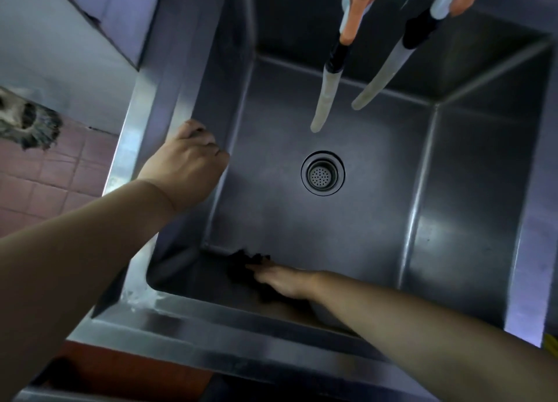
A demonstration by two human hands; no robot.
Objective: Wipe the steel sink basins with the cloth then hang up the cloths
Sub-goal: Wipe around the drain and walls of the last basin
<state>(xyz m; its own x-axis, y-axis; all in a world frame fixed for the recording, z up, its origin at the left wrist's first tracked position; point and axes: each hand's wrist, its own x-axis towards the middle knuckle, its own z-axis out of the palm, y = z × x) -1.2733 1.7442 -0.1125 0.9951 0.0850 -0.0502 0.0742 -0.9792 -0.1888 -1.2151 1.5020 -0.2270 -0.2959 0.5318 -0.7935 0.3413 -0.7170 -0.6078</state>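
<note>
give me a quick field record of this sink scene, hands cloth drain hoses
left hand: gripping the sink's left rim, fingers curled over the edge
right hand: inside the basin, fingers straight, pressing the cloth against the near wall
cloth: dark, bunched, low in the near left corner
basin: steel, one in view
drain: strainer in the floor's centre, uncovered
hoses: two pale tubes hanging over the basin from above
task state: wiping under way, cloth not hung
</note>
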